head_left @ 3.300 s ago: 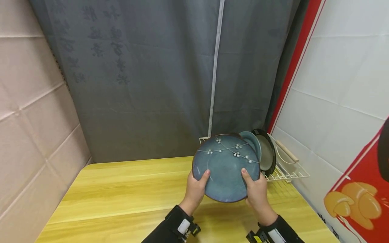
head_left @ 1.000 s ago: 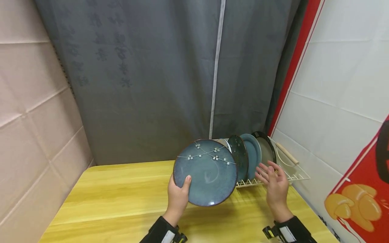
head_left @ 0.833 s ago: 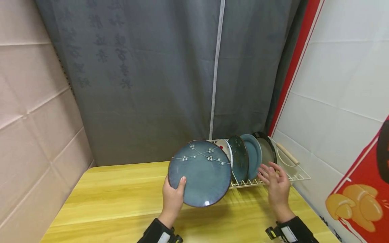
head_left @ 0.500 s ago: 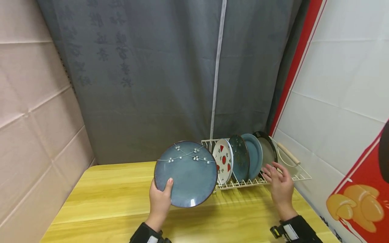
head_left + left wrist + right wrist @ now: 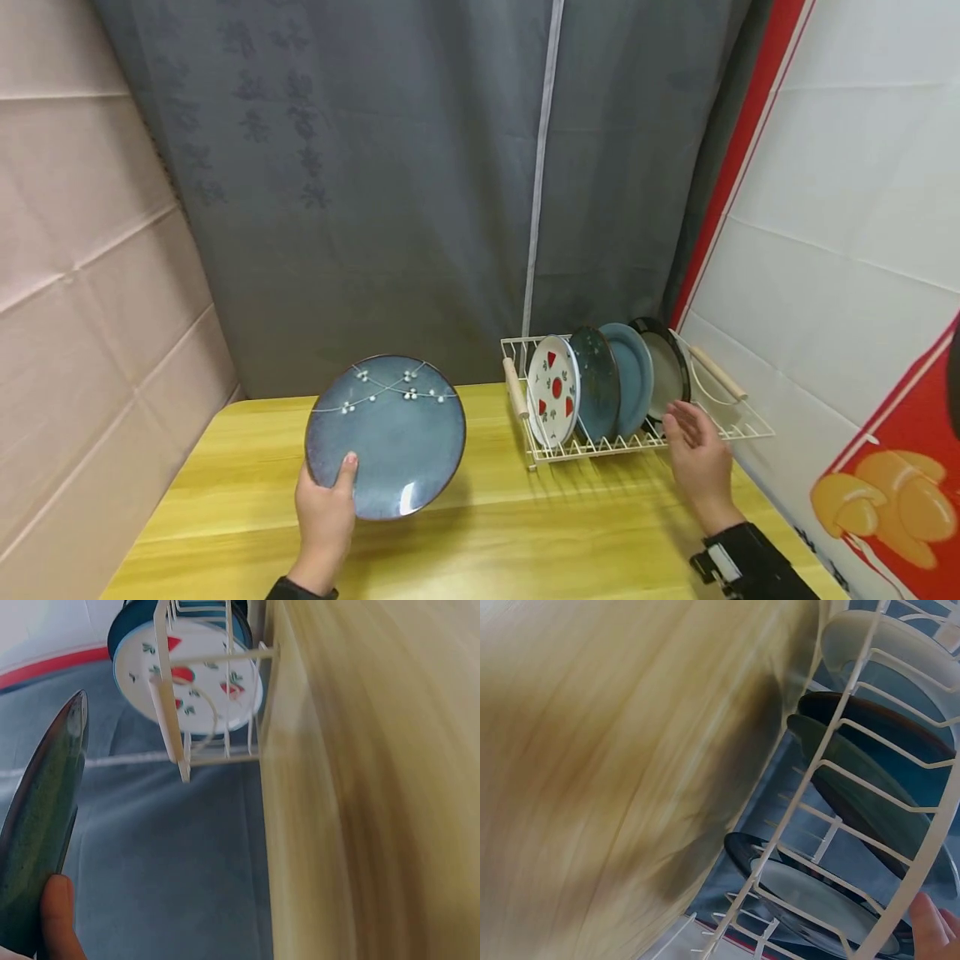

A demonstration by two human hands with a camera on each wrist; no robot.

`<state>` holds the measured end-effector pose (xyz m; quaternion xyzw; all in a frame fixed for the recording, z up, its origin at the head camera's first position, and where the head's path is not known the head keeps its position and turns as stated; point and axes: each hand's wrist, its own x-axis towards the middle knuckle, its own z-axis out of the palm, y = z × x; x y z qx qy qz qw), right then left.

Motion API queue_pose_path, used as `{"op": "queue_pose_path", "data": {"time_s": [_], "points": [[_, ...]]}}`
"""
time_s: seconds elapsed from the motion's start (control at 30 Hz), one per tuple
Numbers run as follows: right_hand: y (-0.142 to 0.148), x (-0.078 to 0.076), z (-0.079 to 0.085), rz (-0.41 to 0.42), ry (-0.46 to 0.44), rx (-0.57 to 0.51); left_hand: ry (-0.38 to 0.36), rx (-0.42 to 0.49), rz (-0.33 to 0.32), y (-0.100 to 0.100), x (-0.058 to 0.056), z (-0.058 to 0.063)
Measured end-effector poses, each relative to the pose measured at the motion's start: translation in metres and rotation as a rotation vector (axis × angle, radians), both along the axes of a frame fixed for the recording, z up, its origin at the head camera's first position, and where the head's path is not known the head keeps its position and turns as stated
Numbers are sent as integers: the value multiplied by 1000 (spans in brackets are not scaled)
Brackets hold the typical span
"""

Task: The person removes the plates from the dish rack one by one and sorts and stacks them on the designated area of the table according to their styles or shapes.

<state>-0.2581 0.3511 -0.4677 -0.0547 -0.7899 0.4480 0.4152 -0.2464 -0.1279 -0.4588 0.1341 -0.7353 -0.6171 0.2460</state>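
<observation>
My left hand point(image 5: 326, 510) grips a blue plate point(image 5: 390, 442) with white blossom branches by its lower left edge, thumb on its face. The plate is raised over the left half of the table. In the left wrist view the blue plate point(image 5: 37, 825) shows nearly edge-on beside the thumb point(image 5: 60, 915). My right hand point(image 5: 701, 462) is at the front right of a white wire dish rack point(image 5: 600, 452), near a black-rimmed plate point(image 5: 663, 371), fingers loosely bent and holding nothing. Whether it touches the rack, I cannot tell.
In the rack stand a white plate with red fruit point(image 5: 553, 392), a dark green plate point(image 5: 596, 383) and a lighter blue plate point(image 5: 632, 375). The rack has wooden handles point(image 5: 515, 387). A grey curtain point(image 5: 375, 208) hangs behind the yellow wood-grain table point(image 5: 487, 533).
First both hands held the blue plate before the rack. The right hand let go and shifted right. The left hand carried the plate left, uncovering the white plate and the rack's left end.
</observation>
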Motion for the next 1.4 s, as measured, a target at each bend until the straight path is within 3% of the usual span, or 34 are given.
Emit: {"op": "queue_pose_path", "data": {"time_s": [0.23,0.4,0.6,1.03,1.4], "points": [[10,-4,-6,-7,-19,215,-65,-41,108,-35,11,-11],[18,-5,-11,-38,5,430,-142,-12,127,-57,16,-17],[28,-6,-16,-31,36,649,-169,35,152,-76,15,-18],[25,-9,-17,0,84,818,-320,189,199,-129,17,-31],[24,-7,-19,-7,64,847,-469,183,258,-150,20,-40]]}}
